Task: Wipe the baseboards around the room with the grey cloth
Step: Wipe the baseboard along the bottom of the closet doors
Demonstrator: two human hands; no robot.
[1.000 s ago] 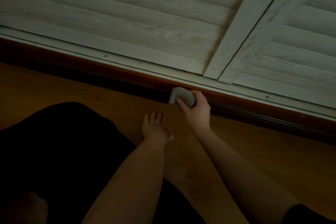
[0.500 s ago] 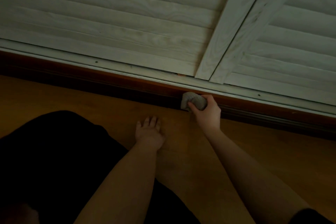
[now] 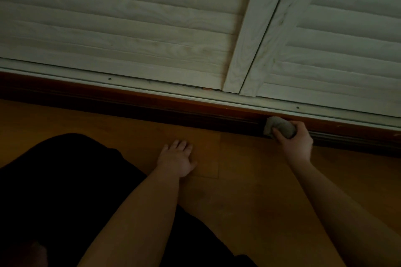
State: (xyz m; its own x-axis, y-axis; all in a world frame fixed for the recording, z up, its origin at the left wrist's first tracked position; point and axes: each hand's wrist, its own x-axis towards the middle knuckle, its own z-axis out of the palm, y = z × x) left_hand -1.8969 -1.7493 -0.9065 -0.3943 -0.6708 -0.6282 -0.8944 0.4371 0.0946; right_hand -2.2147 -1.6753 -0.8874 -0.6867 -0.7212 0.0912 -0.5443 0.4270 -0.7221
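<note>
I am clamping my right hand (image 3: 296, 144) on the grey cloth (image 3: 280, 127), pressing it against the baseboard (image 3: 173, 112), while my left hand (image 3: 176, 158), fingers spread, is bracing me on the floor (image 3: 249, 180).

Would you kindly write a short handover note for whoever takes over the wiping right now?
Right hand: shut on the grey cloth, pressed against the dark baseboard below the white louvred doors.
Left hand: open, flat on the wooden floor, bracing.
Done: cannot tell from this view which stretch is clean.
Left: carry on along the baseboard to the right, then the rest of the room.
</note>
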